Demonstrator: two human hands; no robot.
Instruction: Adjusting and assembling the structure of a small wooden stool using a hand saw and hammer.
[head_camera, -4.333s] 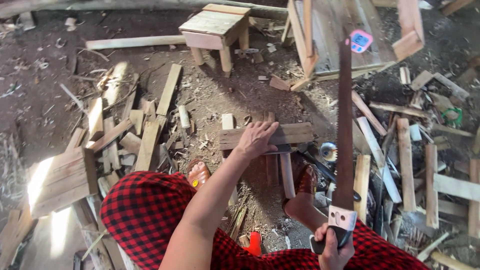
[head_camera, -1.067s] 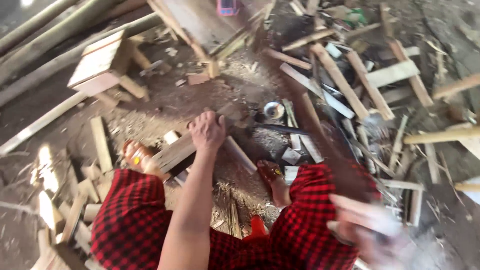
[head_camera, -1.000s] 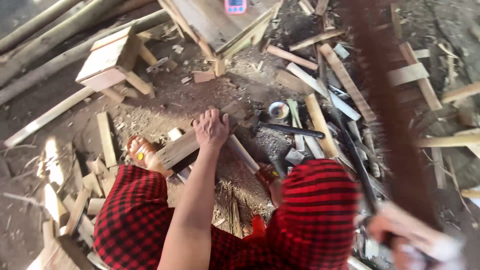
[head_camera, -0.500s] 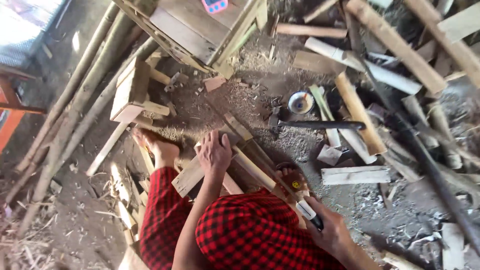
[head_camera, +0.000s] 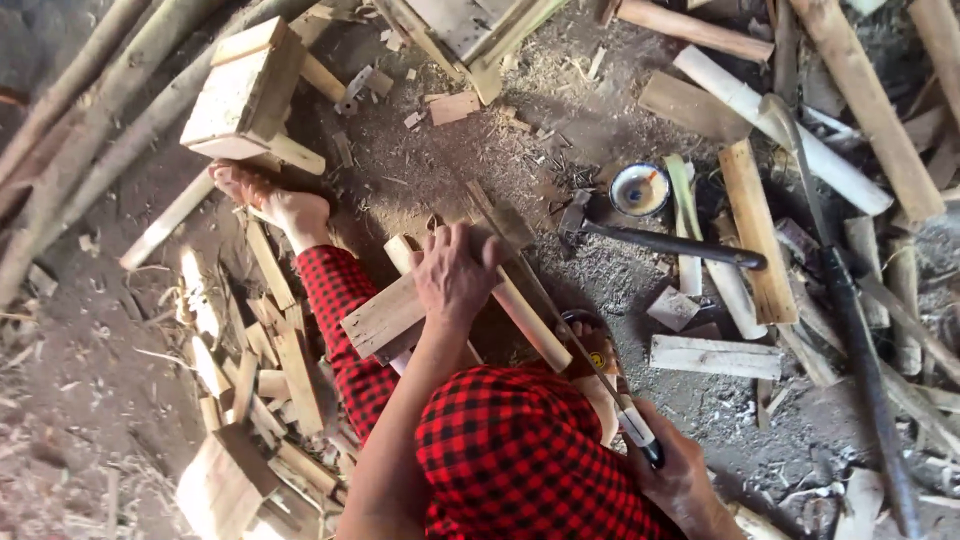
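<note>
My left hand (head_camera: 455, 280) presses flat on a short wooden plank (head_camera: 385, 318) that lies on the dirt in front of my knees. A pale round wooden stick (head_camera: 530, 320) lies across the plank under the same hand. Low at the right, my right hand (head_camera: 682, 478) grips the handle of a hand saw (head_camera: 560, 320). Its long thin blade slants up and left across the plank, past my left hand's fingers. My red-and-black checked trousers (head_camera: 510, 450) cover my knees, and my bare foot (head_camera: 270, 203) rests beside the plank.
A hammer (head_camera: 665, 243) and a small round tin (head_camera: 640, 188) lie on the sawdust to the right. A low wooden stool (head_camera: 245, 85) stands at upper left. Offcuts, planks and poles lie scattered on both sides, and a long dark bar (head_camera: 860, 340) lies at far right.
My right hand has brought the saw down from out at the right and laid its blade across the plank. My left hand has stayed on the wood. The view has swung round.
</note>
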